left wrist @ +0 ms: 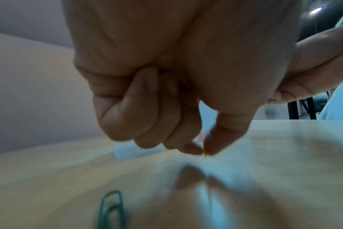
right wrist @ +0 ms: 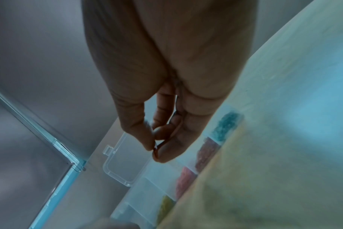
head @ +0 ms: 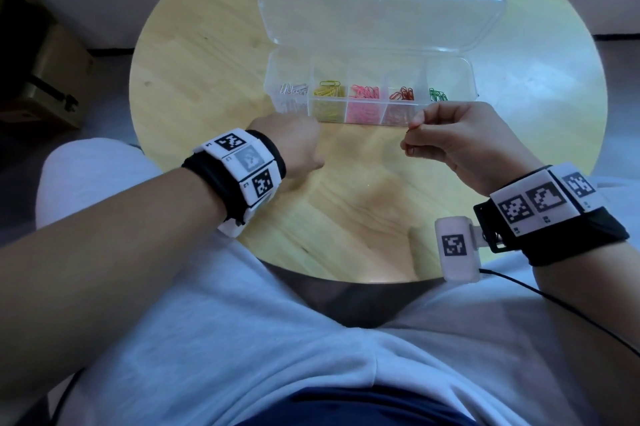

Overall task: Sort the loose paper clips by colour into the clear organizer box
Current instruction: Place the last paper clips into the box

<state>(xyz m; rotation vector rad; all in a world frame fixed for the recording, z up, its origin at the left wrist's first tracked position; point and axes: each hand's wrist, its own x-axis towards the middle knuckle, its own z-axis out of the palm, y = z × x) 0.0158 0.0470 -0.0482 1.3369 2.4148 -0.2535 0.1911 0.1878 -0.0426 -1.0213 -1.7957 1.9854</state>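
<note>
The clear organizer box (head: 450, 79) lies open on the round wooden table (head: 207, 61), its lid (head: 377, 20) folded back. Its compartments hold white, yellow, pink, red and green clips. My right hand (head: 410, 134) hovers just in front of the red compartment (head: 401, 94) and pinches a red paper clip (right wrist: 156, 149) between thumb and fingers. My left hand (left wrist: 202, 151) is curled low over the table in front of the box's left end, its thumb and forefinger pinching a thin yellowish paper clip (left wrist: 205, 153), blurred. A green paper clip (left wrist: 112, 210) lies loose on the table under my left wrist.
A brown cardboard box (head: 45, 79) sits on the floor to the left of the table. My lap in light shorts (head: 277, 339) presses against the near table edge. A cable (head: 554, 301) trails from the right wrist unit.
</note>
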